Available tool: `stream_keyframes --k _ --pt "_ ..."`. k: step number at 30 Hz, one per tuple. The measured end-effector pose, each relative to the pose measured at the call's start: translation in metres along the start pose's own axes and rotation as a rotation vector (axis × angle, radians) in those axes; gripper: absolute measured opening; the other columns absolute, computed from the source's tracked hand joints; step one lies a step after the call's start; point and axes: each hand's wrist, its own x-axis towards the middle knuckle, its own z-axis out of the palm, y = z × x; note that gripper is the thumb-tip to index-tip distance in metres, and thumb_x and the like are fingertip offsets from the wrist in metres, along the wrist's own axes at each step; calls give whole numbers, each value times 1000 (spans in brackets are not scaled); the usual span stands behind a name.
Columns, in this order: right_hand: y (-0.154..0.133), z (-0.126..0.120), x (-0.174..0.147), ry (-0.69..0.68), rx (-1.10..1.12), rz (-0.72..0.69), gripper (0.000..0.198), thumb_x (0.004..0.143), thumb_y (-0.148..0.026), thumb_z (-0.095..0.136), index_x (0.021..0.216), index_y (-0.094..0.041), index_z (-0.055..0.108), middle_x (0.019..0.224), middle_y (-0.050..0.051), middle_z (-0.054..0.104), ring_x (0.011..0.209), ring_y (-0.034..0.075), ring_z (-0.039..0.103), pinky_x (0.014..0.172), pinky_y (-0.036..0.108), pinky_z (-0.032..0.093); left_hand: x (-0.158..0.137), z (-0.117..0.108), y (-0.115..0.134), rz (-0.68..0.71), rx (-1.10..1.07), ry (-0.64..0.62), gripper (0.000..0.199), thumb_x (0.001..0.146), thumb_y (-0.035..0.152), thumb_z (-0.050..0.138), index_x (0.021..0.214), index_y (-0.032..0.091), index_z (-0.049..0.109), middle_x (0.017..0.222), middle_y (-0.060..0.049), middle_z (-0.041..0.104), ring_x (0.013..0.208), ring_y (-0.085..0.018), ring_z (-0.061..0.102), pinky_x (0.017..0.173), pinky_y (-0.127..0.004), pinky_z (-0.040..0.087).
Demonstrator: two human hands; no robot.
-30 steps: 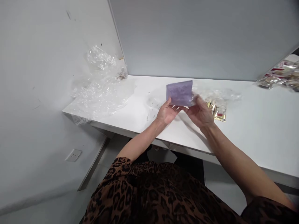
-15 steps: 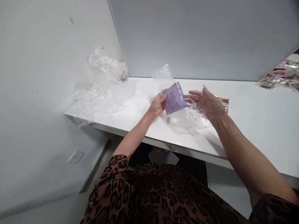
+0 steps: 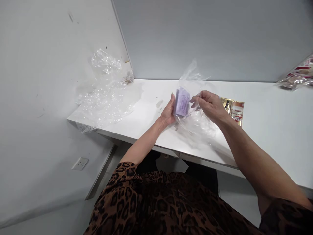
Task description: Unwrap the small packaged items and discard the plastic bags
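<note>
The purple packet has turned, and the right grip, spread before, has curled inward.

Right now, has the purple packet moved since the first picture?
Yes, the purple packet, in the left hand, has moved slightly left, nearer the table's left corner.

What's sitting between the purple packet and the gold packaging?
In the head view, the right hand and crumpled clear plastic lie between the purple packet and the gold packaging.

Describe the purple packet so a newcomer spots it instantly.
Start at the white table against the grey panel. Over it, the left hand holds the purple packet. Its colour sets it apart from the clear plastic and gold packaging nearby.
</note>
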Motion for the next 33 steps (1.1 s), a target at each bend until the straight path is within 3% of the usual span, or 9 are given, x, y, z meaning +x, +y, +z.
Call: stream_keyframes --k 3,6,9,12,17,21,25,29,33 --pt "-7 0 3 48 -99 -21 18 86 -18 81 74 -23 68 68 2 64 70 18 64 68 36 57 -7 -4 6 5 86 -62 47 103 55 55 123 16 71 113 -15 79 125 -33 70 115 -55 51" --pt "-9 -3 3 21 -84 -82 21 87 -34 81 78 -26 65 80 2 72 72 16 65 63 33 57 -8 -14 10 -21 170 47 23 95 19 70 116 13 72 98 -11 80 107 -26 77 116 -52 52" --pt "-8 -11 2 111 60 -69 28 83 -42 83 79 -27 59 89 0 75 72 17 68 60 32 58 -7 -21 11 44 147 114 24 88 3 71 111 10 72 89 -6 79 91 -19 78 115 -46 53" --pt "-2 -19 1 185 190 103 32 84 -54 78 84 -27 61 97 4 76 81 21 72 72 39 62 -5 -21 11 143 100 109 26 88 4 72 112 13 72 92 -3 79 88 -16 77 114 -44 55" --pt "8 -18 -4 -50 138 329 41 70 -54 92 92 -26 72 99 6 77 84 22 71 68 38 63 -3 -20 9 151 113 75 35 83 5 79 115 17 71 99 -4 79 93 -17 76 111 -43 56" --pt "7 -11 -9 -96 137 219 30 68 -41 94 79 -23 72 86 2 72 76 15 67 65 30 60 1 -23 4 94 120 65 42 85 13 79 125 16 68 96 -5 78 87 -16 75 102 -39 59" --pt "0 -8 -16 -85 126 71 28 78 -45 87 79 -23 70 109 4 76 90 18 70 65 29 59 2 -25 0 97 189 102 66 81 26 88 140 21 60 93 -4 77 81 -17 74 92 -36 62" --pt "-2 -3 -22 -110 43 34 22 82 -47 84 85 -27 73 119 3 77 101 24 72 69 34 60 -3 -19 2 -24 171 30 62 89 57 76 134 17 66 95 -11 77 96 -26 76 93 -42 62" --pt "-6 0 -23 -86 124 36 25 82 -45 83 79 -26 67 118 4 78 102 26 73 75 39 61 -7 -17 6 -75 171 7 36 92 30 75 124 11 70 95 -12 78 95 -24 77 98 -44 61"
